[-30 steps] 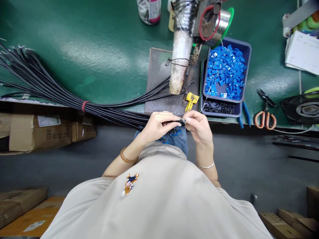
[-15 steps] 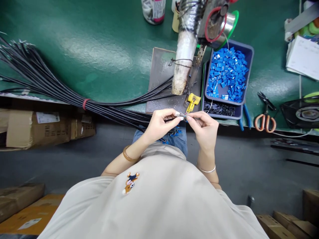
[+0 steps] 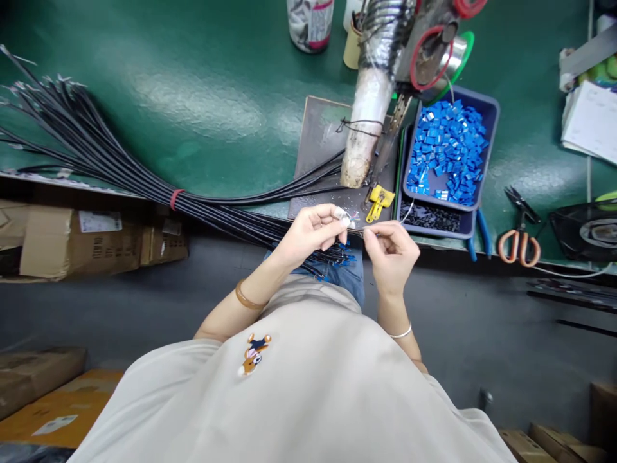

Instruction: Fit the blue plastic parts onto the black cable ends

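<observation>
My left hand (image 3: 312,233) pinches the stripped end of a black cable (image 3: 270,226) at the front edge of the green bench (image 3: 202,109); thin coloured wires stick out past the fingertips. My right hand (image 3: 391,253) is curled in a pinch just to the right, a small gap away, holding a thin solder wire (image 3: 407,209) that runs up and right. The cable belongs to a long black bundle (image 3: 96,161) tied with a red band (image 3: 176,199). A dark metal plate (image 3: 321,148) lies just beyond my hands.
A wrapped soldering fixture (image 3: 371,122) with a yellow clip (image 3: 378,200) stands over the plate. A tray of blue parts (image 3: 446,151) sits to its right, then orange-handled scissors (image 3: 518,238). Cardboard boxes (image 3: 81,241) lie under the bench at left.
My hands have drawn slightly apart; the right hand moved a little right and down from the cable end. The view has shifted, so everything sits further right.
</observation>
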{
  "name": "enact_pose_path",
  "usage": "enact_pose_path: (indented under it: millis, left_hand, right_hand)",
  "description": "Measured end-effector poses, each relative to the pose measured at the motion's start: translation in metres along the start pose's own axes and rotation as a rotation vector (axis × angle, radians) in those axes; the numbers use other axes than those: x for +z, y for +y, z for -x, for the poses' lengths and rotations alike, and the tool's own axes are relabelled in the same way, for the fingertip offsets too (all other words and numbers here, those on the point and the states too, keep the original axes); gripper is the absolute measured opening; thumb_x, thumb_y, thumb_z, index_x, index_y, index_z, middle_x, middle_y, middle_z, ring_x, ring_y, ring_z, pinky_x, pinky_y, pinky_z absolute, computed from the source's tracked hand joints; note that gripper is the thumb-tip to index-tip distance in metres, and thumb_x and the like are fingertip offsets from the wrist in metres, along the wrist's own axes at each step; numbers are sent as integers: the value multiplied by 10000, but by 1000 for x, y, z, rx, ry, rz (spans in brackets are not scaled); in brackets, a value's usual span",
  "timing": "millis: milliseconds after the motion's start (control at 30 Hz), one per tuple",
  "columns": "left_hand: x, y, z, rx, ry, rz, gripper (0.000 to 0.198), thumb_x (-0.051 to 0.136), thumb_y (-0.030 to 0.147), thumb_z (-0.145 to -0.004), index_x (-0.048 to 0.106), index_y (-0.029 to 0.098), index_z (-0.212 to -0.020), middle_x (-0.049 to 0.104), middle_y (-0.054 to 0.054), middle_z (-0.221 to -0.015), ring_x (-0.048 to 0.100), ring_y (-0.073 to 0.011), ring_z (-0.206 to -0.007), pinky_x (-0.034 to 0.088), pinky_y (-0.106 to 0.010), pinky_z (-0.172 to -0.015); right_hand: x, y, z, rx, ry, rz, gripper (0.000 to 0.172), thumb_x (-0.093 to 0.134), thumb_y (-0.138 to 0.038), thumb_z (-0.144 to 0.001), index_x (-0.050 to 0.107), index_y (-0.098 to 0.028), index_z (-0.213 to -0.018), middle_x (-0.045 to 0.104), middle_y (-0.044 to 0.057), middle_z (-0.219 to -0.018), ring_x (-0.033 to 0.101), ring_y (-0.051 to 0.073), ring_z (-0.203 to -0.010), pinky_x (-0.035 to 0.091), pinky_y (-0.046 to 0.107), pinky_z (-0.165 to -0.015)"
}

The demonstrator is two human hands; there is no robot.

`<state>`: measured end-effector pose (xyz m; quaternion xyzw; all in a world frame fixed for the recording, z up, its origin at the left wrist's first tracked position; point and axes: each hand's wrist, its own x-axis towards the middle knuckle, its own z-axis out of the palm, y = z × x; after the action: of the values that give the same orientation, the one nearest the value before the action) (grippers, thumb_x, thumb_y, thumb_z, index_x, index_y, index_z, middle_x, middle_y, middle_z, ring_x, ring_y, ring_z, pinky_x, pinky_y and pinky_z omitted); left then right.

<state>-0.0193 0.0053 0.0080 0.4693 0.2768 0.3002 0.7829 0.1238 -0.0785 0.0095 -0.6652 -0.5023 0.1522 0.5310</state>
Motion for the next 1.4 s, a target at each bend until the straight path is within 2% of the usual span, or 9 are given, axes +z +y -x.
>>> enact_pose_path:
  millis: [100,233,400,533,667,767,1133,1300,1400]
  left_hand:
    - [-2,2,-2,-29,-20,20,288,737,378,-777,617,117,-765,632,-3,-613,359,-5,-393,218,-176,-378]
    - [3,2,-2,-36,25,7,303,751,392,-762,630,114,-764,647,-17,-615,344,-5,-386,204,-184,-371]
    - [6,0,-2,-12,30,13,285,754,373,-763,623,121,-772,653,-14,-618,363,-8,-393,223,-176,-376]
    - [5,-2,-3,-1,27,2,278,751,361,-770,618,117,-757,654,-8,-619,389,-4,-400,250,-166,-381]
    - [6,-3,-3,31,28,-10,276,751,359,-768,624,114,-762,653,2,-616,412,-2,-415,283,-156,-394]
    - [6,-3,-3,20,32,-38,285,744,369,-772,620,113,-773,649,0,-616,413,-5,-418,296,-152,-399]
    - [4,-2,-1,-31,-36,-135,308,694,412,-814,581,127,-787,619,1,-618,405,-15,-385,303,-151,-366]
    - [4,0,1,-42,-67,-180,294,641,402,-859,570,125,-790,618,-3,-630,416,-14,-382,310,-146,-368]
    - [4,0,1,-46,-70,-187,316,642,425,-854,576,121,-795,607,-3,-615,408,-15,-378,306,-147,-365]
  right_hand:
    - [-3,0,-2,-14,53,18,67,665,-247,-849,718,-218,-879,628,-8,-793,366,46,-505,278,245,-463]
    - [-4,-1,-2,-150,39,109,144,670,-221,-848,724,-254,-976,659,-10,-824,347,42,-485,290,244,-449]
    - [-1,3,0,-220,4,177,134,662,-198,-854,721,-253,-960,682,-3,-840,421,55,-512,356,245,-477]
    - [-1,5,0,-249,60,156,190,675,-145,-834,707,-247,-992,681,-13,-836,410,45,-500,350,233,-469]
    - [-1,5,-2,-307,48,173,180,676,-114,-826,701,-238,-954,692,-5,-844,549,71,-607,423,228,-532]
    - [-1,7,-3,-319,43,196,177,671,-114,-830,696,-236,-956,694,-2,-851,578,81,-643,437,230,-549]
    - [-2,5,-2,-171,14,170,49,651,-202,-857,690,-221,-880,670,4,-827,438,66,-534,364,253,-508]
    - [-3,5,-3,2,-30,45,67,669,-250,-847,664,-198,-806,623,-15,-805,311,30,-468,269,242,-460]
    - [-3,6,-3,72,-55,-59,91,683,-262,-835,656,-192,-783,598,-25,-775,324,28,-478,245,236,-454]
